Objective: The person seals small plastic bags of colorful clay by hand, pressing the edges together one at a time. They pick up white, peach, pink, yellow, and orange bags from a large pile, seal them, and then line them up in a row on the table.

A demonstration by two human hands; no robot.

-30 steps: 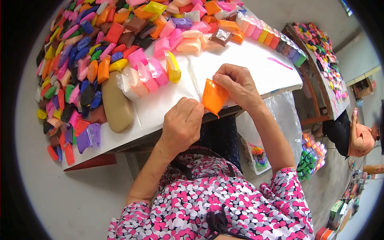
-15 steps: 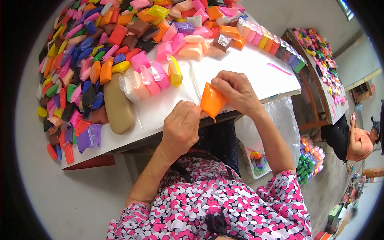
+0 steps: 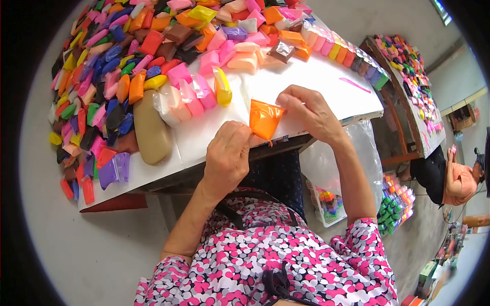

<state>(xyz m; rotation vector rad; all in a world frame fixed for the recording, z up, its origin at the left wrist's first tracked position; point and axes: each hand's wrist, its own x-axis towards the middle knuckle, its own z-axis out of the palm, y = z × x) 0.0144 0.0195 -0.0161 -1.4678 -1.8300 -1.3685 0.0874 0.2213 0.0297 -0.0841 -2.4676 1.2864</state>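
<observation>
Both my hands hold a small orange clay packet [image 3: 264, 120] over the front edge of the white table [image 3: 326, 76]. My right hand [image 3: 309, 112] pinches the packet's upper right corner. My left hand [image 3: 228, 155] grips its lower left side with closed fingers. The packet is wrapped in clear plastic and tapers to a point at the bottom. Just beyond it lie pink [image 3: 195, 97] and yellow [image 3: 222, 86] packets in a row.
A large heap of coloured clay packets [image 3: 112, 76] covers the table's far and left part, with a tan clay lump [image 3: 148, 127] beside it. A clear bag [image 3: 362, 153] hangs at the right. Another person [image 3: 454, 176] sits far right by a second packet-covered table [image 3: 408, 66].
The orange packet has been turned and lifted slightly left, its flat top edge now showing. My right hand has shifted to its upper right corner; my left hand stays below it.
</observation>
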